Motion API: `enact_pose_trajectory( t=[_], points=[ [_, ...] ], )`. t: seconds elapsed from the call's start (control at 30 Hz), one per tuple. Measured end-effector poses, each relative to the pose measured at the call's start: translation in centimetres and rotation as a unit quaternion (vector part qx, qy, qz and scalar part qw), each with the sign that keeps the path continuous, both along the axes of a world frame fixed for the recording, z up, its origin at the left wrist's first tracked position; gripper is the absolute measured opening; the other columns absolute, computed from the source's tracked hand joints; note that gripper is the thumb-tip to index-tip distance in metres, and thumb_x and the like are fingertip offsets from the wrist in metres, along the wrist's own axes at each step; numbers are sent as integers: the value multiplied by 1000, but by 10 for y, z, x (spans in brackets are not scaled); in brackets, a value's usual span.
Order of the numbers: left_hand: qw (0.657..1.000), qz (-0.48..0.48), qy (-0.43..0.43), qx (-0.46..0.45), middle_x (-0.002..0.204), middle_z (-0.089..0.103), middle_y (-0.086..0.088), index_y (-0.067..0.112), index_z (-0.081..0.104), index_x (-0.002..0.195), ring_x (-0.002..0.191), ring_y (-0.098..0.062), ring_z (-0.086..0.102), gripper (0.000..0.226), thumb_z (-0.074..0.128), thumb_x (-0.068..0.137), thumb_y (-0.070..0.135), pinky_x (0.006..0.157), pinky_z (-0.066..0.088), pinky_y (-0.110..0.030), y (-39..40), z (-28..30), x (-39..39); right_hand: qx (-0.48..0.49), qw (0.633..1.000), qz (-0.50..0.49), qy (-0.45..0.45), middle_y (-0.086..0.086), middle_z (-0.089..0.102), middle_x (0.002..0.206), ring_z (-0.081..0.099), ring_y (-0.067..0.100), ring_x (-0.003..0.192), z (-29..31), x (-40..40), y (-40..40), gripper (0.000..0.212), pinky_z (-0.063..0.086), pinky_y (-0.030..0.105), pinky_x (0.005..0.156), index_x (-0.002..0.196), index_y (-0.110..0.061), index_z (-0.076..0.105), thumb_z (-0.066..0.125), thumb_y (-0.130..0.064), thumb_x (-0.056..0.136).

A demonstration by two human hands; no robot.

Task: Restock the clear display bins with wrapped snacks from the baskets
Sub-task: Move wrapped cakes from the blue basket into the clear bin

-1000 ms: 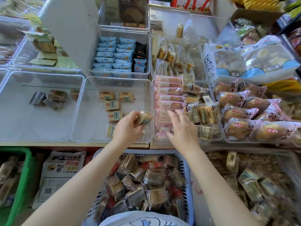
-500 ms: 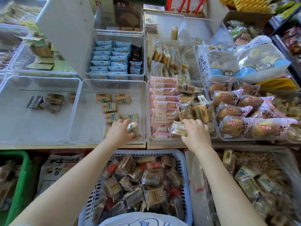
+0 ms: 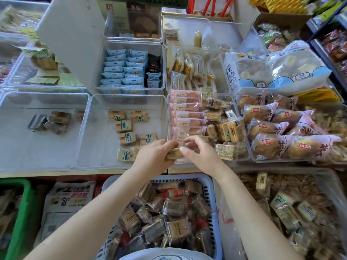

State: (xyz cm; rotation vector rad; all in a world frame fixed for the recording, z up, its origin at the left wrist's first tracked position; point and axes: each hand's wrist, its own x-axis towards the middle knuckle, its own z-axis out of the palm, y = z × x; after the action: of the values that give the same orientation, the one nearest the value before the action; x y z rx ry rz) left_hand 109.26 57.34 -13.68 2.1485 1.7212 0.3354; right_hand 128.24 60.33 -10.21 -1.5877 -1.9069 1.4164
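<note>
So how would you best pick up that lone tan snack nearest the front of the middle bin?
Pinch the tan snack across its short sides, coming straight down from above: it lies flat on the bin floor with open space on its left.

Both hands point(image 3: 175, 153) meet over the wall between two front bins point(image 3: 165, 117), behind the snack-filled basket point(image 3: 211, 186).

A tan wrapped snack point(image 3: 173, 153) lies level between both hands over the wall shared by two clear bins. The left clear bin point(image 3: 97, 147) holds seven like packs flat. The blue basket point(image 3: 211, 199), nearer, is heaped with wrapped snacks.
</note>
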Motion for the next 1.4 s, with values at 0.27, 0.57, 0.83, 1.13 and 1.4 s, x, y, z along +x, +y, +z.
enact_pose_trajectory(
  t=[0.27,0.57,0.83,1.13,1.4],
  points=[
    [986,132,52,-92,114,52,-4,24,44,133,109,-25,53,49,56,93,49,81,54,-39,8,-40,-48,167,921,5,-351,4,51,140,44,26,129,-47,27,37,53,39,43,106,142,-18,45,62,-31,94],
    [954,223,-25,-200,140,42,-14,25,25,151,126,-31,39,66,52,91,29,105,41,-48,9,-77,-63,157,881,49,-444,5,48,126,39,26,120,-55,17,39,46,35,42,100,123,-19,59,65,-50,90],
    [984,103,-137,-39,150,39,2,29,35,150,137,-17,32,72,67,87,43,112,32,-39,-1,-27,-33,188,965,6,-184,-3,52,120,55,16,96,-27,7,10,41,40,24,74,131,-20,59,68,-17,91],
    [968,63,-205,-132,112,60,10,36,56,128,97,-9,58,35,59,94,42,88,51,-36,-1,-10,-12,190,974,62,-106,-5,54,129,54,9,108,-28,-6,-15,44,50,27,92,135,-18,57,64,-9,93],
    [966,217,-137,-35,118,49,-7,18,61,120,109,-21,43,34,69,87,22,90,35,-29,13,-42,-34,166,868,-201,-422,25,43,131,43,39,119,-35,50,0,45,46,50,98,127,-6,45,60,-25,90]
  ],
)
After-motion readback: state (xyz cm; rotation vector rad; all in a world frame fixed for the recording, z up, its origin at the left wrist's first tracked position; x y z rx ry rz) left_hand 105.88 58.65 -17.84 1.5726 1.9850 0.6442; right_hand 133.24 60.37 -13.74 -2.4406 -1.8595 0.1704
